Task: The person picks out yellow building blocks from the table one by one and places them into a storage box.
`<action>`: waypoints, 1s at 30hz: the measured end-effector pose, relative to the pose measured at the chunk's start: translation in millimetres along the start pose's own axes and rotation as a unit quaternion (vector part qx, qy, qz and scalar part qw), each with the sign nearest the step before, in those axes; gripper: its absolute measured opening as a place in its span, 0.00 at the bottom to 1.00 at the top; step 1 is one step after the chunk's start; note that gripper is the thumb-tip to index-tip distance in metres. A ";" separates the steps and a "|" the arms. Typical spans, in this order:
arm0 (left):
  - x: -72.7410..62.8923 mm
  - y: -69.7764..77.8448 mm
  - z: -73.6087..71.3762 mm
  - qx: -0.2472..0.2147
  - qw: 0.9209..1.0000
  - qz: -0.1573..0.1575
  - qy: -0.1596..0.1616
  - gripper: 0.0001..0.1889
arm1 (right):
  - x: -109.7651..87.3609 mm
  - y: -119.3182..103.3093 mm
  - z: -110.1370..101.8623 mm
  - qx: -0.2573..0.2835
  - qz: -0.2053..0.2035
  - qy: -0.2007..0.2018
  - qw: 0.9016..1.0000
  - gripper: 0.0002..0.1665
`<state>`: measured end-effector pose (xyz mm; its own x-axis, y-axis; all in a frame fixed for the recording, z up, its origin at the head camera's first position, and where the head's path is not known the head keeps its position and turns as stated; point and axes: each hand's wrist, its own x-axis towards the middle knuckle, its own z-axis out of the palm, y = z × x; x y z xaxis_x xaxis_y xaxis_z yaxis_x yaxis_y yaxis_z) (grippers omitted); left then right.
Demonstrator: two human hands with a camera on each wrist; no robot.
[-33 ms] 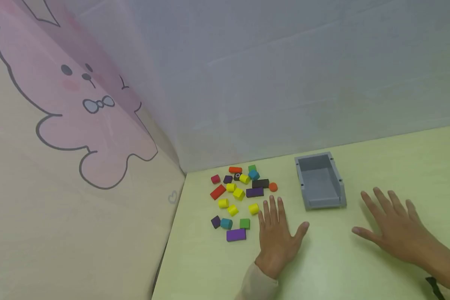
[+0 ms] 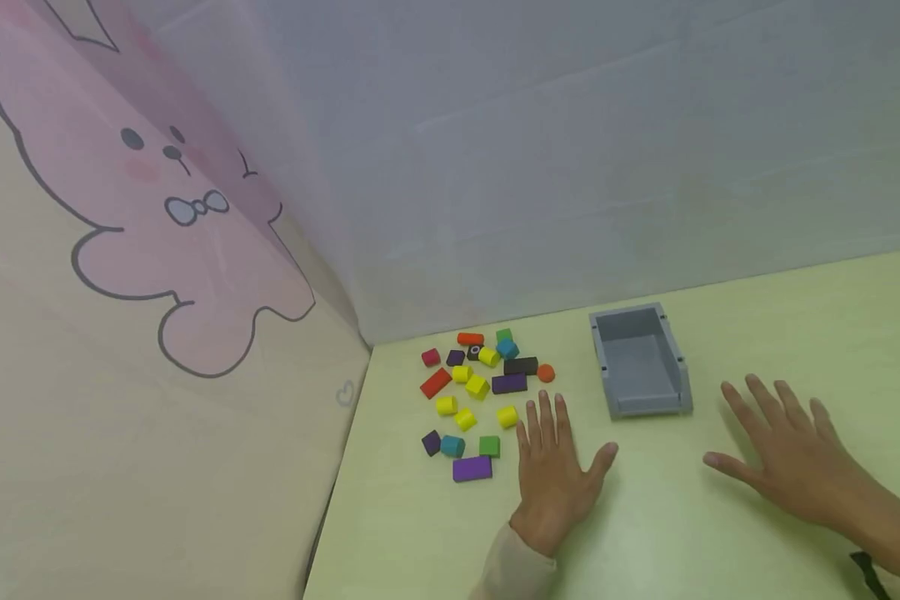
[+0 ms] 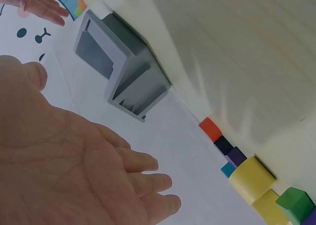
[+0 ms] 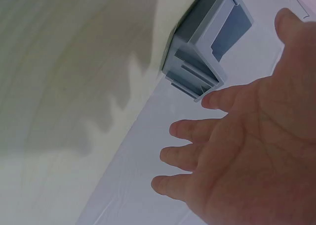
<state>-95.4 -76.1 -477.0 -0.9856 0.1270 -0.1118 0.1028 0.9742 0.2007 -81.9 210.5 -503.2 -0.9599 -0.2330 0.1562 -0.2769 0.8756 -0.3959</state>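
Note:
My left hand [image 2: 555, 482] hovers palm down over the table with fingers straight and thumb spread, holding nothing. Just left of its fingertips lies a yellow cylinder [image 2: 507, 417]. Over to the right, my right hand [image 2: 798, 462] is spread out the same way, also without anything in it. Between and beyond the hands stands a grey open-topped bin [image 2: 645, 367] with a bare floor. In the left wrist view, the palm [image 3: 74, 165] faces the table, apart from the bin and the blocks. The right wrist view shows the other palm [image 4: 256, 141] near the bin.
Several small coloured blocks lie scattered left of the left hand, among them a purple block [image 2: 472, 469], a green cube [image 2: 489, 447], a red block [image 2: 436, 383] and an orange piece [image 2: 545, 373]. A white cloth [image 2: 570, 167] hangs behind; a bunny-printed cloth [image 2: 217, 467] borders the left.

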 end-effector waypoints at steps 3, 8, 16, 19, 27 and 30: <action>-1.0 -0.1 -0.5 -0.001 1.000 -0.001 -0.003 0.50 | -1.9 0.9 1.6 0.008 0.002 -0.002 1.000 0.59; -0.6 -3.1 -1.2 0.002 1.000 -0.011 -0.003 0.50 | -3.1 4.2 7.5 0.018 0.002 -0.001 1.000 0.59; 7.0 -15.8 -9.1 -0.028 0.999 -0.029 0.036 0.46 | 3.1 1.2 2.9 -0.009 -0.009 0.040 0.999 0.53; 10.8 -20.6 -12.0 -0.032 0.998 -0.037 0.050 0.45 | 6.0 -0.1 3.0 -0.023 -0.035 0.081 0.996 0.50; 21.8 -32.1 -16.1 -0.066 0.992 -0.061 0.085 0.35 | 17.5 -5.7 -2.0 0.035 -0.044 0.097 0.994 0.42; 26.0 -35.3 -17.2 -0.078 0.991 -0.068 0.090 0.31 | 24.7 -10.1 -4.2 0.057 -0.035 0.091 0.994 0.40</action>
<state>-127.0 -110.4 -470.2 -0.9983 -0.0521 0.0249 -0.0402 0.9374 0.3460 -102.7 197.7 -491.6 -0.9171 -0.2013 0.3441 -0.3553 0.8042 -0.4765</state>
